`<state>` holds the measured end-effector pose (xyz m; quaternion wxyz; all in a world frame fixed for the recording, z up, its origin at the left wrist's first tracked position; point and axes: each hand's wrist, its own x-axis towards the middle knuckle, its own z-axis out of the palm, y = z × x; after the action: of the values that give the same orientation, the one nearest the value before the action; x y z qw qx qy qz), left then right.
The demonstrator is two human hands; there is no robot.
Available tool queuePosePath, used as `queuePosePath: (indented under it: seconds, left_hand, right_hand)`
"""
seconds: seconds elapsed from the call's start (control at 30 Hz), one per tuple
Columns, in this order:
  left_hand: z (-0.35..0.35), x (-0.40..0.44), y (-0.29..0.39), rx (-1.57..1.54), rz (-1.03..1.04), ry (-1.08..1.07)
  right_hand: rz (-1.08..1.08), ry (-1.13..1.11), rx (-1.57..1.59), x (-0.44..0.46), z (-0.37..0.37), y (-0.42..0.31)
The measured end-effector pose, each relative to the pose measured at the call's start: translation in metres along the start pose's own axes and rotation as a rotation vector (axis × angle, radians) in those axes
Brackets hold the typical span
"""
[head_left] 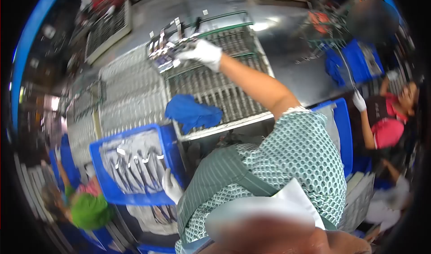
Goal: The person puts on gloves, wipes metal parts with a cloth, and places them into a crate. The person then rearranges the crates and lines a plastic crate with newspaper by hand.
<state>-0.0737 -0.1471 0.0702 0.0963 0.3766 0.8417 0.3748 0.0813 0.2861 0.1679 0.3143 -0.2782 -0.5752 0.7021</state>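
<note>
Head view. Bench [287, 56] of grey metal, shiny in patches. Metal pieces [164, 52] bunched at the far left part of the green wire rack [231, 55]: slim, bright silver with dark parts, some ends up and catching the light; blurred, count and exact shape unclear. Right hand [203, 55], white-gloved, arm outstretched, fingers at the right side of the bunch; whether its grip is closed on a piece, cannot tell. Rack sits over a ribbed pale tray [215, 94]; crumpled blue cloth [193, 112] near its front edge.

Left hand [171, 186], also white-gloved, low beside the right wall of the blue bin [99, 169]; grip state unclear, contact with the wall too. In the bin, long, slender, curved shiny pieces [137, 168] lie side by side on grey lining, with dark stretches and bright glints.
</note>
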Motion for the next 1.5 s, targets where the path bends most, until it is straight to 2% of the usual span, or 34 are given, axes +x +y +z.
queuePosePath:
  seconds: [0.1, 0.13, 0.23, 0.3, 0.33, 0.43, 0.47, 0.5, 0.57, 0.6, 0.63, 0.67, 0.7, 0.73, 0.77, 0.83, 0.9, 1.0, 1.03, 1.07, 1.1, 1.13, 1.17, 1.2, 1.27, 1.3, 1.37, 1.43, 1.47, 1.5]
  left_hand:
    - [0.002, 0.003, -0.01, -0.01, -0.002, -0.057]
    - [0.001, 0.004, -0.009, -0.001, 0.003, -0.071]
    - [-0.001, 0.01, -0.006, -0.002, 0.024, -0.112]
    - [-0.004, 0.015, 0.001, 0.009, 0.036, -0.136]
    - [-0.004, 0.02, 0.004, 0.008, 0.028, -0.15]
    - [0.002, 0.043, -0.019, -0.147, 0.023, -0.238]
    - [-0.001, 0.05, -0.004, -0.263, -0.046, -0.326]
    - [-0.001, 0.058, 0.01, -0.435, 0.003, -0.405]
    - [0.007, 0.069, 0.039, -0.785, 0.1, -0.566]
    - [0.012, 0.073, 0.055, -0.843, 0.173, -0.618]
    - [0.015, 0.083, 0.072, -0.891, 0.201, -0.698]
    - [0.017, 0.085, 0.087, -0.932, 0.064, -0.768]
    - [0.018, 0.086, 0.095, -0.963, -0.076, -0.831]
    - [0.021, 0.092, 0.084, -0.962, 0.031, -0.906]
    - [0.02, 0.098, 0.078, -0.664, -0.09, -0.999]
    - [0.031, 0.09, 0.074, -0.598, 0.014, -0.895]
    - [0.048, 0.092, 0.084, -1.086, -0.47, -0.909]
    - [0.035, 0.096, 0.101, -1.125, -0.387, -1.248]
    - [0.039, 0.09, 0.086, -1.186, -0.383, -0.969]
    - [0.032, 0.09, 0.099, -1.409, -0.478, -0.939]
    - [0.028, 0.094, 0.082, -1.583, -0.637, -0.793]
    - [0.019, 0.098, 0.087, -1.612, -0.588, -0.716]
    - [0.01, 0.103, 0.095, -1.637, -0.535, -0.651]
    - [0.002, 0.106, 0.09, -1.656, -0.529, -0.611]
    - [-0.009, 0.105, 0.071, -1.645, -0.522, -0.59]
    - [-0.012, 0.102, 0.068, -1.518, -0.558, -0.529]
    - [-0.012, 0.093, 0.068, -1.258, -0.573, -0.473]
    - [-0.014, 0.086, 0.082, -1.121, -0.528, -0.453]
    - [-0.013, 0.084, 0.086, -1.114, -0.506, -0.418]
    - [-0.012, 0.082, 0.089, -1.103, -0.484, -0.388]
  right_hand:
    - [0.028, -0.076, 0.044, -0.005, -0.008, -0.009]
    - [-0.046, -0.1, -0.003, -0.003, -0.012, -0.003]
    - [-0.228, 0.079, -0.65, 0.02, -0.034, 0.027]
    - [-0.23, 0.152, -0.791, -0.008, -0.029, 0.015]
    - [-0.231, 0.135, -0.7, -0.014, -0.024, 0.016]
    - [-0.196, -0.027, -0.557, -0.057, -0.004, 0.004]
    - [-0.184, -0.103, -0.543, -0.076, 0.008, 0.0]
    - [-0.163, -0.179, -0.562, -0.092, 0.02, 0.001]
    - [-0.134, -0.38, -0.78, -0.125, 0.045, 0.011]
    - [-0.145, -0.503, -0.881, -0.136, 0.059, 0.021]
    - [-0.133, -0.593, -0.879, -0.146, 0.072, 0.033]
    - [-0.228, -0.568, -0.236, -0.153, 0.088, 0.072]
    - [0.056, -0.516, -0.231, -0.168, 0.105, 0.057]
    - [0.167, -0.574, -0.143, -0.179, 0.115, 0.049]
    - [0.274, -0.637, -0.056, -0.187, 0.121, 0.045]
    - [0.282, -0.655, -0.201, -0.182, 0.123, 0.059]
    - [0.336, -0.647, -0.305, -0.181, 0.125, 0.049]
    - [0.335, -0.644, -0.277, -0.172, 0.129, 0.076]
    - [0.346, -0.649, -0.275, -0.171, 0.124, 0.072]
    - [0.408, -0.53, 0.007, -0.172, 0.126, 0.086]
    - [0.392, -0.558, 0.13, -0.167, 0.123, 0.099]
    - [0.49, -0.484, 0.057, -0.161, 0.117, 0.088]
    - [0.279, -0.325, 0.002, -0.156, 0.11, 0.118]
    - [0.434, -0.224, 0.052, -0.147, 0.103, 0.127]
    - [0.077, 0.09, -0.395, -0.131, 0.09, 0.17]
    - [0.106, 0.232, -0.39, -0.119, 0.088, 0.193]
    - [0.001, 0.346, -0.929, -0.1, 0.081, 0.209]
    - [-0.1, 0.413, -1.247, -0.09, 0.082, 0.207]
    - [0.18, 0.21, -1.342, -0.084, 0.082, 0.202]
    - [0.094, 0.162, -1.339, -0.077, 0.068, 0.234]
